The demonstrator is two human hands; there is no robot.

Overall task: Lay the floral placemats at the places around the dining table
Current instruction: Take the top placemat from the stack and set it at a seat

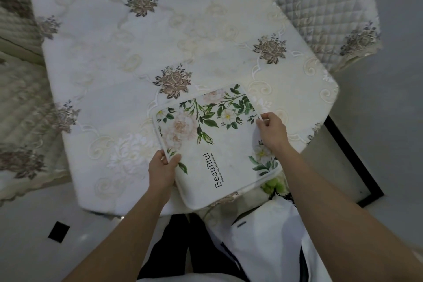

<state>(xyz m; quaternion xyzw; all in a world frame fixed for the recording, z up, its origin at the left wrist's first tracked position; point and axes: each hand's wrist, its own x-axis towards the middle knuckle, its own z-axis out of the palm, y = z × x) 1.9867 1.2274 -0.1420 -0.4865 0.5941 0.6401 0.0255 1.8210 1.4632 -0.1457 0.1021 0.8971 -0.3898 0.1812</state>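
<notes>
A white floral placemat printed with pink and white flowers, green leaves and the word "Beautiful" lies tilted over the near end of the dining table. Its near corner overhangs the table edge. My left hand grips the mat's left edge, thumb on top. My right hand pinches the right edge between thumb and fingers. The edges look layered, so it may be more than one mat; I cannot tell. The table wears a cream embroidered cloth with brown rose motifs.
A quilted chair stands at the table's far right. Cushioned seats line the left side. Below my right forearm hangs a white cloth with black trim. The floor is grey tile with black inlay.
</notes>
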